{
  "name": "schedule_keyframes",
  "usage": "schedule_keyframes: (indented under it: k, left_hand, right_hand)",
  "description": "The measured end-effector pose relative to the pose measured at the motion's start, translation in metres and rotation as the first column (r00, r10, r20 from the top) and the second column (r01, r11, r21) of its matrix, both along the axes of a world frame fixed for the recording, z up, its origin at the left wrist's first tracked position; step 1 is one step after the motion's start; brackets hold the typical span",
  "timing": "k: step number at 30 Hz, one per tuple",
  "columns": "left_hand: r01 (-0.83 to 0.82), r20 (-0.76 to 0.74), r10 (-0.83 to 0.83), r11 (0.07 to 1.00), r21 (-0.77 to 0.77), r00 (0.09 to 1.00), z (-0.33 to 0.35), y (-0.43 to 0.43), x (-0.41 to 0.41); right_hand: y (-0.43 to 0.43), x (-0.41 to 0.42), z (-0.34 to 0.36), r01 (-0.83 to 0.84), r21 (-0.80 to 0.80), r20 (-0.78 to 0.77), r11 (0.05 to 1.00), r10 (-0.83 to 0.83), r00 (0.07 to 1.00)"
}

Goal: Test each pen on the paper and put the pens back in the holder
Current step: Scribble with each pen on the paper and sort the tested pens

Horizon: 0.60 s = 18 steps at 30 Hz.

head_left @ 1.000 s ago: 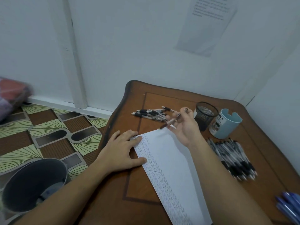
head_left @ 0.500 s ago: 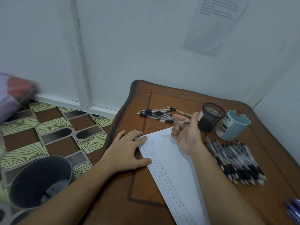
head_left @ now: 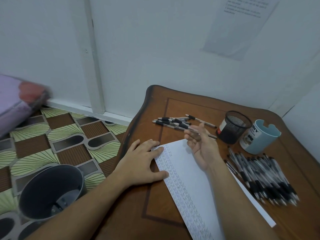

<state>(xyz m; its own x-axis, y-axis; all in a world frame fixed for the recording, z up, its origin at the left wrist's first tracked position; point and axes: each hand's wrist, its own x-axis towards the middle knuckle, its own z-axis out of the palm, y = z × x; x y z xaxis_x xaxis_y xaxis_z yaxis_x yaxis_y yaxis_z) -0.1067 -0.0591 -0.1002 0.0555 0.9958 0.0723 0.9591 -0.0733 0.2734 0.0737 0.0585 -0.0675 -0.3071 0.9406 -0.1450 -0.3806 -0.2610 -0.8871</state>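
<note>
A white paper (head_left: 192,172) with a column of small pen marks along its left edge lies on the wooden table (head_left: 155,215). My left hand (head_left: 143,163) presses flat on the paper's left edge. My right hand (head_left: 202,149) hovers palm-up over the paper's far corner. It pinches a black-grip pen (head_left: 212,135) loosely between thumb and fingertips, level with the table. Just behind it lies a small group of pens (head_left: 173,122). A black mesh holder (head_left: 232,127) stands to the right of that hand.
A light blue cup (head_left: 259,135) stands beside the mesh holder. A large pile of pens (head_left: 263,177) lies right of the paper. A dark bin (head_left: 52,191) sits on the patterned floor left of the table. The wall runs close behind.
My right hand turned palm-up and brought its pen down from a raised tilt toward the small group of pens. My left hand stayed on the paper. The view shifted slightly left.
</note>
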Motion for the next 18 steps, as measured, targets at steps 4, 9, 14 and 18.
schedule_keyframes:
  k: [4, 9, 14, 18]
  left_hand:
    - [-0.003, 0.006, 0.003, 1.000, 0.007, 1.000, -0.001, 0.000, 0.000]
    - [0.000, 0.007, 0.000, 1.000, 0.022, 1.000, -0.001, 0.000, -0.001]
    - [-0.002, 0.008, 0.001, 1.000, 0.031, 1.000, 0.000, -0.001, 0.000]
    - [-0.006, -0.006, 0.006, 1.000, 0.017, 1.000, -0.001, 0.000, -0.001]
  right_hand:
    - [0.003, 0.000, -0.006, -0.046, 0.129, 0.212, 0.991, 0.018, 0.977]
    - [-0.002, -0.006, -0.014, -0.236, 0.240, 0.396, 0.942, 0.126, 0.909]
    - [-0.007, -0.009, -0.021, -0.218, 0.315, 0.534, 0.924, 0.017, 0.845]
    - [-0.013, -0.010, -0.020, -0.228, 0.347, 0.612, 0.910, -0.035, 0.790]
